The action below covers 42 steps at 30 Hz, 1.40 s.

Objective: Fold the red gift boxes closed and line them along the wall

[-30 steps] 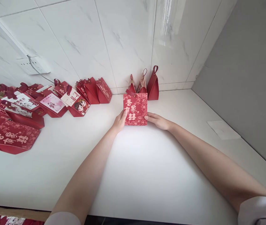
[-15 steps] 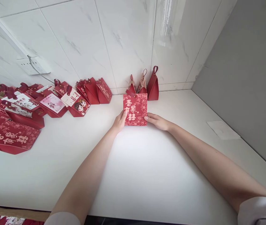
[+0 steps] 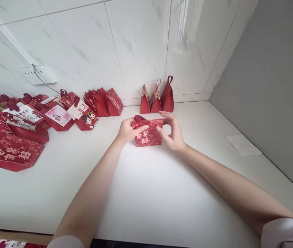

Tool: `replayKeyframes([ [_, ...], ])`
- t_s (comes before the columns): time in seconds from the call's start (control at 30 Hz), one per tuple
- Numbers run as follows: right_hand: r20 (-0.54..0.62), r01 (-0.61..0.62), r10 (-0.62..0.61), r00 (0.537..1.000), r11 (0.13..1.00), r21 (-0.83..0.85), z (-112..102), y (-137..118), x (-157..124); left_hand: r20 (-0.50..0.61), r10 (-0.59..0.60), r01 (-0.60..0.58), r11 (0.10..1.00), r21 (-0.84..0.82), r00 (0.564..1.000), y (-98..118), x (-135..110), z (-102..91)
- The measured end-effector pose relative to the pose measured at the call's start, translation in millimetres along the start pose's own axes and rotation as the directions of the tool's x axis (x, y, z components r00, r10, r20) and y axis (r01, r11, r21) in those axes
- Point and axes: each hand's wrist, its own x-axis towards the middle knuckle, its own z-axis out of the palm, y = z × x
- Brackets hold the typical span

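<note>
A red gift box (image 3: pixel 148 137) with pale lettering and a dark red strap loop stands on the white counter before me. My left hand (image 3: pixel 129 131) grips its upper left corner, thumb laid across the front and fingers behind. On the opposite side, my right hand (image 3: pixel 172 132) has its thumb at the upper right of the front, and its curved fingers reach round behind the top edge. The box's back is hidden. Behind it, three similar red boxes (image 3: pixel 156 103) stand in a row near the tiled wall, triangular ends facing me.
Many red gift boxes (image 3: pixel 58 115) crowd the counter's left side, one large lettered box (image 3: pixel 12 151) nearest me. A white paper sheet (image 3: pixel 241 144) lies at the right by the grey panel (image 3: pixel 272 86). A cable runs from the wall socket (image 3: pixel 39 74). More boxes (image 3: pixel 12 244) show below the counter's edge.
Both hands have moved from the box's lower sides up to its top corners. The box has come slightly nearer me, its top edge lower in view, uncovering the row behind.
</note>
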Motion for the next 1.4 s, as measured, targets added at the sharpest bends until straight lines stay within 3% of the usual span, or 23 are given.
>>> replayKeyframes([
  [0.1, 0.11, 0.239, -0.218, 0.97, 0.942, -0.238, 0.5, -5.6, -1.6, 0.063, 0.017, -0.022, 0.997, 0.07, 0.998, 12.6, -0.7, 0.6],
  [0.17, 0.171, 0.314, -0.27, 0.948, 0.886, -0.342, -1.1, -4.0, -2.7, 0.084, 0.025, -0.031, 0.998, 0.063, 0.996, 14.3, -1.3, 2.2],
  [0.73, 0.326, 0.497, -0.382, 0.865, 0.565, -0.659, -13.7, 12.8, 0.8, 0.101, 0.007, -0.004, 0.999, -0.033, 0.995, 14.4, -3.2, 4.6],
  [1.1, 0.297, 0.434, -0.316, 0.901, 0.646, -0.628, -10.8, 11.9, -3.7, 0.17, -0.037, 0.044, 0.998, -0.037, 0.985, 11.7, -2.5, -0.6],
  [1.2, 0.303, 0.432, -0.308, 0.902, 0.667, -0.607, -11.7, 13.9, -3.4, 0.172, 0.044, -0.042, 0.999, -0.013, 0.984, 15.7, -1.5, -1.4],
  [1.3, 0.302, 0.433, -0.311, 0.901, 0.695, -0.574, -11.6, 14.1, -3.1, 0.106, 0.189, -0.189, 0.982, -0.01, 0.976, 24.0, -0.2, -0.3],
  [1.4, 0.278, 0.42, -0.318, 0.906, 0.741, -0.523, -10.1, 12.2, -2.4, 0.039, 0.232, -0.232, 0.973, -0.004, 0.972, 29.8, 1.6, -1.7],
])
